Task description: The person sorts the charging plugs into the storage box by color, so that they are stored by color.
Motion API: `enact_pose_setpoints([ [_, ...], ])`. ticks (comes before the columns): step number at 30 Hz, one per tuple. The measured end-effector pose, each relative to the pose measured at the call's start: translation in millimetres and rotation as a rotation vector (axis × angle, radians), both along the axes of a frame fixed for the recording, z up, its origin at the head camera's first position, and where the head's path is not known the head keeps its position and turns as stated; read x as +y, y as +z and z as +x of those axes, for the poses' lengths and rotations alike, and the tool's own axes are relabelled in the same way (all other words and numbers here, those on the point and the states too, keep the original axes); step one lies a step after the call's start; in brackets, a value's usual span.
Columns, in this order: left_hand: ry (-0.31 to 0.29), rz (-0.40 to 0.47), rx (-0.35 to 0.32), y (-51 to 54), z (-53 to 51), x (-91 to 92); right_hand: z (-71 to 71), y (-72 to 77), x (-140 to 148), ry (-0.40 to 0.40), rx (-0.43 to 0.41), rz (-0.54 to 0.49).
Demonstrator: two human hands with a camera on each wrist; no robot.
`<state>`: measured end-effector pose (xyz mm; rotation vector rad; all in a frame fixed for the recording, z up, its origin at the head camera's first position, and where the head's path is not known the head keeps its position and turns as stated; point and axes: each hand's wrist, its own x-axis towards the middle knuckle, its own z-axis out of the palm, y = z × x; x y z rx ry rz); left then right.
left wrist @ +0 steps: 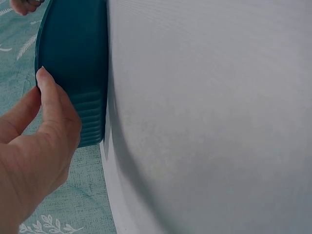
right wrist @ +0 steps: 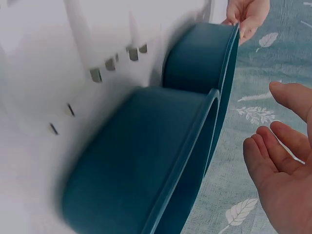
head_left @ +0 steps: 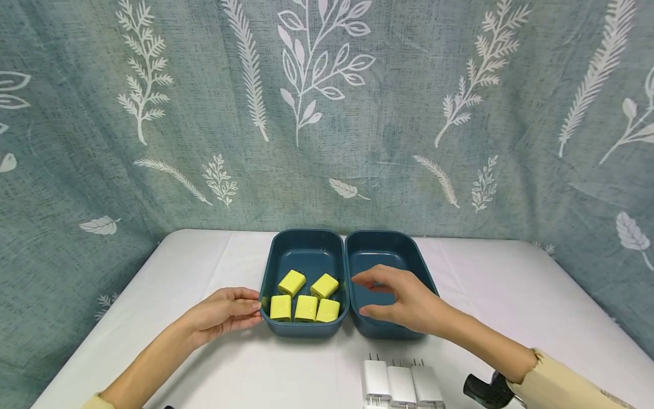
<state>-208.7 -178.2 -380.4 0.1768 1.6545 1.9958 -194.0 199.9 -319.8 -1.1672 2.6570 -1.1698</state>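
My left hand (head_left: 227, 312) pinches the left rim of a dark blue tray (head_left: 314, 329), with a finger along its outer wall (left wrist: 78, 44) in the left wrist view. Several yellow plug-in charger blocks (head_left: 306, 308) lie toward the near end of that tray. Over the second blue tray (head_left: 388, 330), which touches the first on its right, hovers my right hand (head_left: 409, 298). Its thumb and fingers are spread apart with nothing between them, as the right wrist view also shows for the hand (right wrist: 285, 165).
Several white charger blocks (head_left: 401, 386) lie grouped on the white tablecloth (head_left: 286, 375) in front of the right tray, metal prongs pointing away from me. A black object (head_left: 487, 391) is at my right wrist. Behind the table hangs a leaf-patterned green curtain (head_left: 327, 170).
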Motion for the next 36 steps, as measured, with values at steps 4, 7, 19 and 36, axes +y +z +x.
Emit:
enact_pose_setpoints([
  [4, 0.001, -0.004, -0.003, 0.3, -0.4, -0.2, 13.1, 1.0, 7, 0.014, -0.004, -0.007],
  [7, 0.004, -0.009, -0.004, 0.7, -0.6, -0.1, 22.6, 0.2, 12, 0.035, 0.006, -0.012],
  [19, 0.007, -0.005, -0.010, 2.9, 0.3, 0.7, 51.0, -12.7, 20, 0.102, 0.005, -0.032],
  [36, 0.010, -0.009, -0.011, 4.0, -0.9, 0.6, 69.3, -49.4, 28, 0.080, -0.006, 0.172],
])
